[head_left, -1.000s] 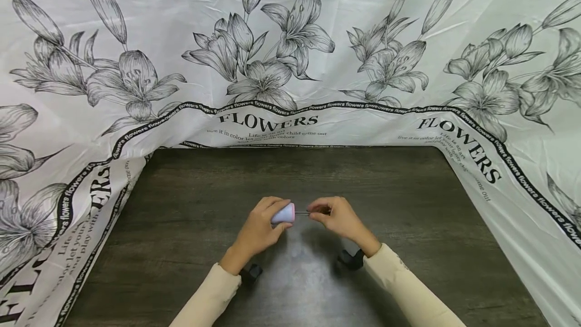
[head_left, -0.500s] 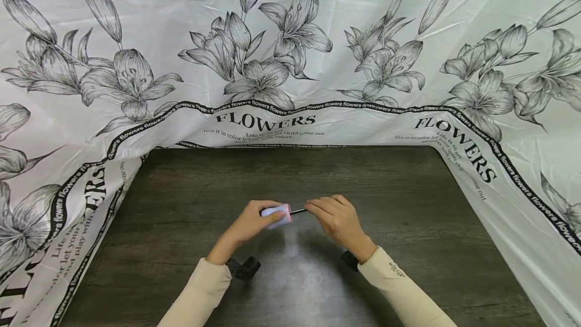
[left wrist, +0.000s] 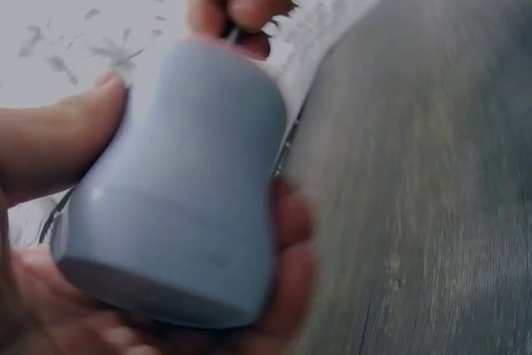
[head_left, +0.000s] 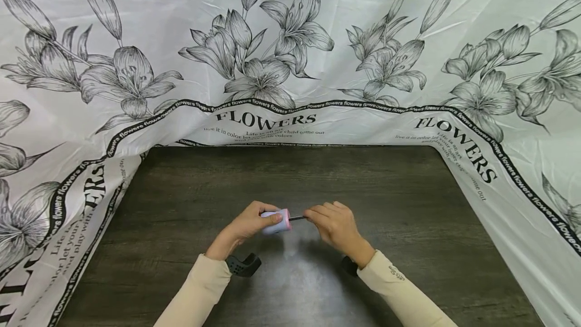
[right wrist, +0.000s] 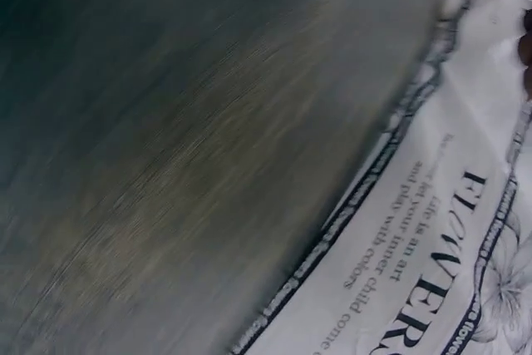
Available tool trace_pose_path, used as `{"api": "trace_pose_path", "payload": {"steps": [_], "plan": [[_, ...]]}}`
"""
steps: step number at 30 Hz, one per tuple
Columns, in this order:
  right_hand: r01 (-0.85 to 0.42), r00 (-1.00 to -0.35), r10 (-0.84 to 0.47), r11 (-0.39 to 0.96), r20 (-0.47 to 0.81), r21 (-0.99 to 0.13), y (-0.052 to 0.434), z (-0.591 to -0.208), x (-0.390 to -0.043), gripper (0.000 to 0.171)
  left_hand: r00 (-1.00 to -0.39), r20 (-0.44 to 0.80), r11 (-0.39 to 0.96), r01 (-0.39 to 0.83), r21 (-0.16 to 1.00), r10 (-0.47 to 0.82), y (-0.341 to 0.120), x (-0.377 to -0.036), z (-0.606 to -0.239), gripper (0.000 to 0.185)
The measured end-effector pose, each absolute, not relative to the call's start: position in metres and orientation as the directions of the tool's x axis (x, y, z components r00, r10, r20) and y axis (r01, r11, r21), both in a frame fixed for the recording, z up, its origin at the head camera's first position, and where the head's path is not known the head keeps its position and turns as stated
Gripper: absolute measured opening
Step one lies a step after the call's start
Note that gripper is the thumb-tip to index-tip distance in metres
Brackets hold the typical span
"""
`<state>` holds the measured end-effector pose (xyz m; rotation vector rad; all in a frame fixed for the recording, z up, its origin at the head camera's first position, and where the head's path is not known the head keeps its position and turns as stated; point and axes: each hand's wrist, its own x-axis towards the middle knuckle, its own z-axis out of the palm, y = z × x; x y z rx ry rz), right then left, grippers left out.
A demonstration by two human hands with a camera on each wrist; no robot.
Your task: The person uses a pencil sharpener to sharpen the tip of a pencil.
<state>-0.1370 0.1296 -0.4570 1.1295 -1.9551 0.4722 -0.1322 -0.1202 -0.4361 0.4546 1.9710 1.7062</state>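
Observation:
My left hand (head_left: pixel 247 224) grips the fat lavender handle of what looks like a stubby screwdriver (head_left: pixel 275 222), with a pink collar at its front end. In the left wrist view the smooth, waisted handle (left wrist: pixel 179 189) fills the middle, thumb on one side and fingertips on the other. A thin dark shaft (head_left: pixel 297 218) runs from the collar toward the right. My right hand (head_left: pixel 336 223) pinches the shaft's far end, and the fingers hide its tip. Both hands are over the middle of the table.
The dark wood-grain table (head_left: pixel 386 180) spreads around both hands. White cloth with printed flowers (head_left: pixel 290 79) hangs behind it and along both sides. A black strap device sits on the left wrist (head_left: pixel 243 265), and another dark device on the right wrist (head_left: pixel 349 265).
My left hand has shifted left and slightly lower, with its thumb now along the handle. The right hand has turned so its knuckles face up over the shaft, and the tool has tilted slightly.

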Motion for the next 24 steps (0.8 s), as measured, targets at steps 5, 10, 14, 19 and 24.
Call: {"api": "trace_pose_path", "payload": {"steps": [5,10,14,19,24], "plan": [[-0.776,-0.592,-0.527,0.577,0.61,-0.255,0.131,-0.45,-0.131,0.008,-0.915,0.005,0.321,0.147,0.935,0.404,-0.106,-0.126,-0.447,0.037],[-0.475,-0.832,-0.531,0.531,0.161,-0.702,0.138,-0.442,-0.135,0.011,-0.927,0.131,0.387,0.272,0.881,0.353,-0.095,-0.114,-0.462,0.044],[-0.214,-0.807,-0.584,0.425,-0.086,-0.88,0.144,-0.44,-0.142,0.015,-0.898,0.258,0.414,0.399,0.818,0.357,-0.092,-0.108,-0.465,0.049],[-0.226,-0.801,-0.592,0.438,-0.09,-0.87,0.149,-0.444,-0.144,0.013,-0.861,0.319,0.442,0.483,0.756,0.395,-0.09,-0.108,-0.46,0.048],[-0.489,-0.82,-0.545,0.505,0.177,-0.712,0.147,-0.453,-0.137,0.013,-0.886,0.261,0.453,0.427,0.783,0.383,-0.096,-0.114,-0.454,0.045]]}}
